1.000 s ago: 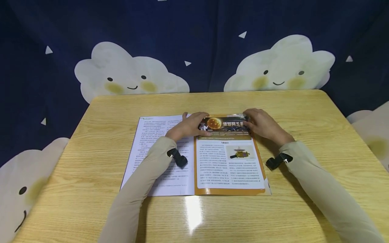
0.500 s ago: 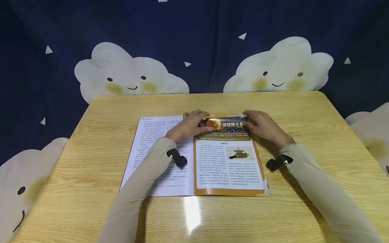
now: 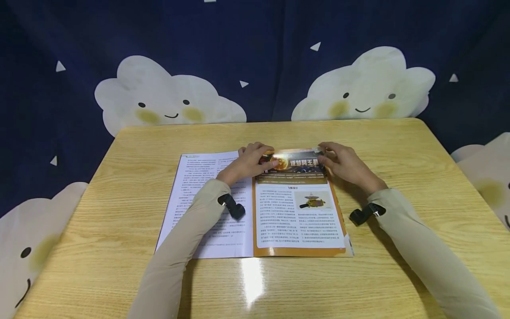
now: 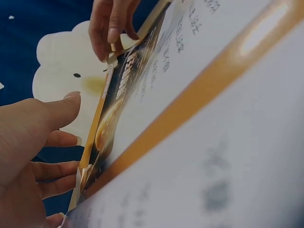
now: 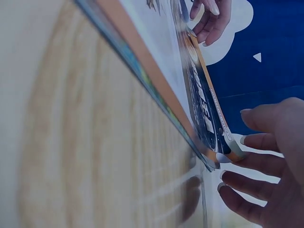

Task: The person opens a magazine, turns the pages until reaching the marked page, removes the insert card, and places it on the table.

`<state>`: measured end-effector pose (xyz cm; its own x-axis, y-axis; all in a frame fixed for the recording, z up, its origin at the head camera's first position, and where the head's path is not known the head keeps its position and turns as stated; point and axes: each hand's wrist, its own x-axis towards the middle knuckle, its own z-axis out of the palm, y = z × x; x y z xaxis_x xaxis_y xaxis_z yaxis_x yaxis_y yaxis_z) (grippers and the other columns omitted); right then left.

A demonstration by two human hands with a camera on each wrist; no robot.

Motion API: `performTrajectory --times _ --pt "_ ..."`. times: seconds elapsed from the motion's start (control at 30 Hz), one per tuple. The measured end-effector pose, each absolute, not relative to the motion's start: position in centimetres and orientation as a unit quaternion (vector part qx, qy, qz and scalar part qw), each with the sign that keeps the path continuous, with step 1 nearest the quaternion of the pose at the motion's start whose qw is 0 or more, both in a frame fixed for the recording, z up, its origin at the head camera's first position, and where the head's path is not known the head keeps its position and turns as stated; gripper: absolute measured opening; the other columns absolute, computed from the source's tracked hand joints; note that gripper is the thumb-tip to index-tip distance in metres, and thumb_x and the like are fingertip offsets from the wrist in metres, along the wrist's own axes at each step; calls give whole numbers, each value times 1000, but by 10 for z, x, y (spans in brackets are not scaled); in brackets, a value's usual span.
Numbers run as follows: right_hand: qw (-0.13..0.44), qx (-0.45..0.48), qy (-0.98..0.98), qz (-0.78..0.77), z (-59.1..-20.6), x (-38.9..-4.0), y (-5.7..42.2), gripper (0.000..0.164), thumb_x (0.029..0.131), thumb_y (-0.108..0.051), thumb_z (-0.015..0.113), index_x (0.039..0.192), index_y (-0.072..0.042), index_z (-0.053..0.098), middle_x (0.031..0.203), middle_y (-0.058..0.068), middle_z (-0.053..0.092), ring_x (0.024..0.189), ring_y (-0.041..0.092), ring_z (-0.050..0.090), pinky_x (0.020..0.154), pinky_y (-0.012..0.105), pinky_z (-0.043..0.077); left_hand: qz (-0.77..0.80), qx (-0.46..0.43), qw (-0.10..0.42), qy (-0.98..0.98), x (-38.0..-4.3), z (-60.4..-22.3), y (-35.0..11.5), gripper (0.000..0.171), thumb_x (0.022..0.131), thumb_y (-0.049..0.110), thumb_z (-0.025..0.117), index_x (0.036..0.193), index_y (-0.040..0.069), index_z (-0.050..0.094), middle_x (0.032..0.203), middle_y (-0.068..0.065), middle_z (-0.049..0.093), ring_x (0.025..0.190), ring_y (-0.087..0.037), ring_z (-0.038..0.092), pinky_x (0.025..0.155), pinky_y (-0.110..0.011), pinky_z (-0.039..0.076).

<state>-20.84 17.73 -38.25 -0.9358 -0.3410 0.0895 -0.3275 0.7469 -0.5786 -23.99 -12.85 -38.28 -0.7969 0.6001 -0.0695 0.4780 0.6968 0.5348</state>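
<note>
A magazine (image 3: 275, 217) lies open on the wooden table, its right page bordered in orange with a dark planet banner (image 3: 296, 163) across the top. My left hand (image 3: 249, 164) is at the top of this page near the spine, fingers by the far edge. In the left wrist view its thumb (image 4: 66, 108) is spread apart from the paper. At the page's far right corner is my right hand (image 3: 342, 161); in the right wrist view a fingertip (image 5: 241, 160) touches that corner, with the thumb apart. The page's top edge curls up between the hands.
Wooden table surface (image 3: 398, 155) surrounds the magazine. A dark blue curtain (image 3: 275, 53) with smiling clouds hangs behind the table's far edge. Each wrist carries a black strap, such as the left strap (image 3: 232, 207). Light reflects off the table in front of the magazine.
My left thumb has moved up from the banner's lower edge towards the planet. The banner looks flatter and brighter. My right hand has barely moved.
</note>
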Motion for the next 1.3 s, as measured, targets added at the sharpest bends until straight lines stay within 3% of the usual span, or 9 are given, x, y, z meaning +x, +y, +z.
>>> performTrajectory --times 0.37,0.67,0.83,1.03,1.1,1.2,1.3 --pt "1 -175 927 -331 -384 -206 179 47 100 -23 55 139 2 46 135 26 51 111 46 58 91 56 47 260 294 120 912 -239 -383 -129 56 97 47 52 144 16 45 146 -12 38 136 -33 31 107 -54 18" --pt "-57 -140 920 -362 -382 -205 188 52 105 -39 33 140 -3 47 134 25 53 119 43 52 96 57 41 290 293 108 905 -239 -384 -131 57 100 46 47 146 13 42 137 -10 43 127 -26 39 107 -51 17" --pt "-49 -125 916 -378 -382 -204 192 56 106 -42 25 138 -3 49 132 24 55 117 43 54 98 57 38 324 287 105 895 -239 -385 -135 58 102 48 37 147 11 40 133 -9 44 121 -24 44 107 -50 18" --pt "-28 -143 919 -367 -383 -205 195 52 107 -38 28 135 -1 52 133 23 55 119 43 52 102 57 34 348 288 103 886 -240 -386 -144 55 106 43 23 136 8 52 136 -10 47 129 -26 42 111 -50 18" --pt "-16 -143 921 -362 -384 -205 194 51 106 -39 31 135 -2 52 134 22 55 123 42 49 104 56 33 358 295 105 879 -240 -387 -148 54 107 41 21 133 7 54 132 -11 52 127 -27 45 109 -47 25" --pt "6 -135 924 -358 -384 -205 191 51 104 -40 38 136 -4 52 136 21 53 126 43 47 105 57 33 380 308 116 865 -240 -388 -154 49 107 39 22 125 8 56 124 -10 59 120 -25 51 103 -42 36" --pt "29 -128 925 -356 -386 -206 190 49 103 -39 43 137 -5 51 135 20 54 122 44 51 101 58 38 395 309 133 855 -239 -388 -159 43 106 38 29 122 11 58 120 -6 61 114 -22 54 99 -37 40"
